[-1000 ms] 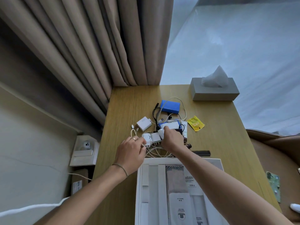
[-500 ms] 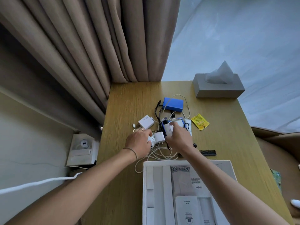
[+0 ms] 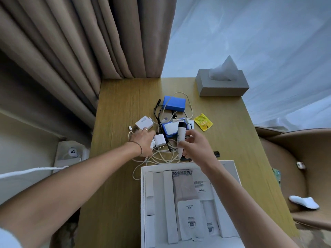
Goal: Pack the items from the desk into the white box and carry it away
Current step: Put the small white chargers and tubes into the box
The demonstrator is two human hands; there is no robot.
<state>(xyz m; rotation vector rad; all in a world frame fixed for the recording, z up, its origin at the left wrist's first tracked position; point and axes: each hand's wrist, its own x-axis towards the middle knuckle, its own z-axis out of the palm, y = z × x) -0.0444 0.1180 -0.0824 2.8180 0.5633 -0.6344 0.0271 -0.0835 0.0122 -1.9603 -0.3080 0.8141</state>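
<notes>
I am holding a slim white tube (image 3: pixel 181 136) with a black cap in my right hand (image 3: pixel 194 146), thumb and fingers pinching its smooth body so that it is standing nearly upright above the clutter. My left hand (image 3: pixel 144 143) is lying over the tangle of white cables (image 3: pixel 161 157) with the fingers curled down onto them, but I cannot tell whether it is really gripping anything. A small square white plug (image 3: pixel 160 139) with metal prongs is sitting just beside that hand.

The wooden desk (image 3: pixel 118 113) is showing a fine straight grain, yellowish and matte. Further back a white charger brick (image 3: pixel 144 123) is lying flat, and a blue rectangular pack (image 3: pixel 175 103) is resting among looped black and white leads. A second blue-edged pack (image 3: pixel 169 128) with a white face is lying behind the tube. A crinkled yellow sachet (image 3: pixel 203 121) is lying apart to the right. A grey tissue box (image 3: pixel 222 85) is standing at the far corner, a soft tissue peaking out of it.

The white box (image 3: pixel 143 197) is sitting open at the near edge of the desk, its stiff cardboard walls framing long white dividers and flat printed packets.
</notes>
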